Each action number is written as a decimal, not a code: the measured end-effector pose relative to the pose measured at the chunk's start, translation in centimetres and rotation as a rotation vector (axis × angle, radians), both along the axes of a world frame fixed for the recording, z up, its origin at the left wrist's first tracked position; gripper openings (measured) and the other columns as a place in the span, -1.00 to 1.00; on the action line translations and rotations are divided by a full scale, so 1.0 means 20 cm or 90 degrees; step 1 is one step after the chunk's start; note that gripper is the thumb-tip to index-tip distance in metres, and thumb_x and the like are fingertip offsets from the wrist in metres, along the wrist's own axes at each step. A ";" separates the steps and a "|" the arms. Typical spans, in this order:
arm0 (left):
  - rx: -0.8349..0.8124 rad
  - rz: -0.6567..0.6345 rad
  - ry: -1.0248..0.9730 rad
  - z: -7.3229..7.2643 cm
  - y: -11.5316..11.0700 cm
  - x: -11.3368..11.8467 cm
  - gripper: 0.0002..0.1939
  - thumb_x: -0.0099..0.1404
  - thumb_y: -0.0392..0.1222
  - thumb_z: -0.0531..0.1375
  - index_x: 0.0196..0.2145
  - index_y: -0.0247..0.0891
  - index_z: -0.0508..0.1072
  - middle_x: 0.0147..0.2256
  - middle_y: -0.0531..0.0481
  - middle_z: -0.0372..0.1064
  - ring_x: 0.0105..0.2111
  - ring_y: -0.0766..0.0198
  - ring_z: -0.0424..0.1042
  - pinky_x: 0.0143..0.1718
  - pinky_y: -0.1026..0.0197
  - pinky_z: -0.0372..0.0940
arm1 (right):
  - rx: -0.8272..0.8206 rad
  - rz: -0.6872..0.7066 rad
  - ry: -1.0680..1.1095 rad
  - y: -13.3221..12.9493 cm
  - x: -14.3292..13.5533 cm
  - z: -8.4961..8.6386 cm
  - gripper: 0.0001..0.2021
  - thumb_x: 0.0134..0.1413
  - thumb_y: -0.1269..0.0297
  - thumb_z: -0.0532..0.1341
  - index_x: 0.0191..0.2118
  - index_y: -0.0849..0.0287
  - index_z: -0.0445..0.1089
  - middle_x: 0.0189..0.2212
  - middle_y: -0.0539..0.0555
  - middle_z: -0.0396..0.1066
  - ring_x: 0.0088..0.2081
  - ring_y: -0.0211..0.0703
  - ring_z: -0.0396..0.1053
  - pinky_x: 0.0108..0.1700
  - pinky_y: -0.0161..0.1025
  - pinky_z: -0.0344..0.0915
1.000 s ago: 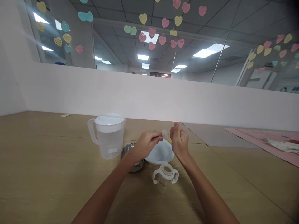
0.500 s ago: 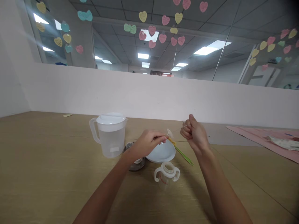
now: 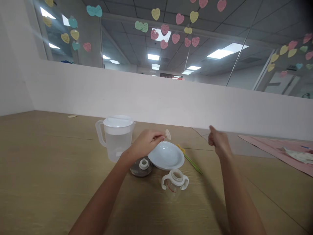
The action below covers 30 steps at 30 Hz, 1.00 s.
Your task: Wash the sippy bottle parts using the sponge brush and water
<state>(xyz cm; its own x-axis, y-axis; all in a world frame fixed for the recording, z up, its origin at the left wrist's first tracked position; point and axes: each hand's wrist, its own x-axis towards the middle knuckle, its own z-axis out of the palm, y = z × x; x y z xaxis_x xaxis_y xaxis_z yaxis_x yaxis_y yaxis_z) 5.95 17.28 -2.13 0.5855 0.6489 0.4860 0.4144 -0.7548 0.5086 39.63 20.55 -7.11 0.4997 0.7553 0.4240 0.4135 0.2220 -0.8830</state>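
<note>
My left hand (image 3: 146,142) is closed in a pinch above the left side of a white bowl (image 3: 167,156). It holds a small translucent piece with a round flange (image 3: 168,134), which looks like part of a bottle top. Off to the right, my right hand (image 3: 219,140) is raised over the table with its fingers curled, slightly blurred; a thin strand at it is too faint to name. Nearest me stands a clear baby bottle (image 3: 173,189) with a white two-handled collar, its mouth uncovered. A white ring with a nipple (image 3: 144,164) sits on a dark round dish (image 3: 140,172).
A lidded clear pitcher (image 3: 118,138) stands at the left, behind my left forearm. Right of the bowl lies a green-handled brush (image 3: 193,163) with a yellow head. A pink cloth (image 3: 259,147) spreads at the far right, and a white wall (image 3: 146,94) closes the back.
My right hand has moved right, away from my left hand, and a thin strand no longer shows plainly between them. My left hand has shifted slightly left with the translucent piece, uncovering more of bowl and dish.
</note>
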 end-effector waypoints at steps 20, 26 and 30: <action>0.077 0.014 0.117 -0.03 -0.01 0.08 -0.68 0.31 -0.16 -0.03 -0.35 -0.22 0.51 -0.29 -0.01 0.45 -0.30 0.26 0.37 -0.29 0.31 0.17 | -0.036 0.522 -0.049 -0.23 -0.75 0.13 -0.70 -0.14 0.15 0.29 -0.25 0.20 0.43 -0.25 0.09 0.41 -0.28 -0.20 0.33 -0.35 -0.30 0.30; 0.045 0.085 0.279 -0.03 -0.05 0.05 -0.62 0.30 -0.08 -0.02 -0.50 -0.32 0.45 -0.51 -0.04 0.40 -0.51 0.30 0.30 -0.48 0.29 0.06 | -0.104 0.481 0.151 -0.05 -0.67 0.00 -0.63 -0.21 0.10 0.32 -0.25 0.20 0.41 -0.38 0.07 0.42 -0.26 -0.18 0.35 -0.24 -0.26 0.30; 0.019 0.012 0.371 -0.04 -0.12 0.09 -0.63 0.31 -0.13 -0.04 -0.54 -0.32 0.40 -0.52 -0.03 0.39 -0.53 0.31 0.28 -0.52 0.29 0.02 | -0.217 0.498 0.089 0.08 -0.56 -0.12 -0.62 -0.20 0.08 0.31 -0.25 0.23 0.40 -0.44 0.06 0.40 -0.32 -0.20 0.35 -0.28 -0.27 0.31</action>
